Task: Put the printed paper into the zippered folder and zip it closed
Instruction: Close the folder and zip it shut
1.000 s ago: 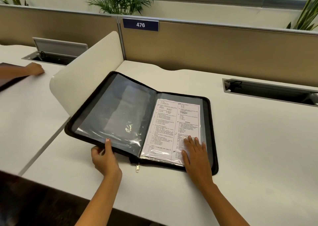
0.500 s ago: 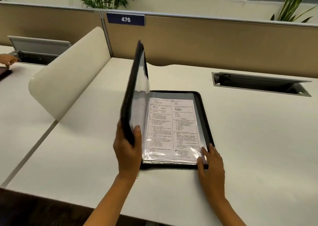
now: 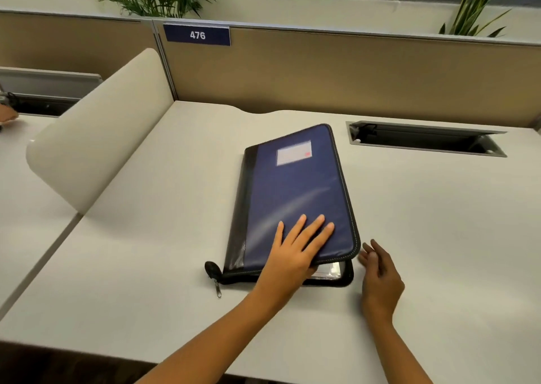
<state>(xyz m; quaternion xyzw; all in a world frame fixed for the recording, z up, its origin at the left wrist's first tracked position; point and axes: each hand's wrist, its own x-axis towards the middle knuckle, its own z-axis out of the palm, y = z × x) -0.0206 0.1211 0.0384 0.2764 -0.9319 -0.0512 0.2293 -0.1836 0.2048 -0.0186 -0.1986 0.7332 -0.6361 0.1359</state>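
The blue zippered folder (image 3: 295,196) with black edging lies on the white desk (image 3: 424,237), its cover folded down over the inside. A corner of the printed paper (image 3: 328,271) in its clear sleeve shows through the gap at the near right corner. My left hand (image 3: 295,249) lies flat on the cover near its front edge, fingers spread. My right hand (image 3: 379,272) hovers beside the folder's near right corner, fingers loosely curled, holding nothing. The zipper pull (image 3: 217,287) hangs at the near left corner, with the zip undone along the front.
A curved white divider (image 3: 96,146) stands to the left of the folder. A cable tray slot (image 3: 424,139) is sunk in the desk at the back right. A tan partition (image 3: 322,73) labelled 476 runs along the back. Another person's hand (image 3: 7,114) shows at the far left.
My left hand has swung the upright cover down onto the paper and now rests on top. My right hand has come off the folder's front edge to its right side.
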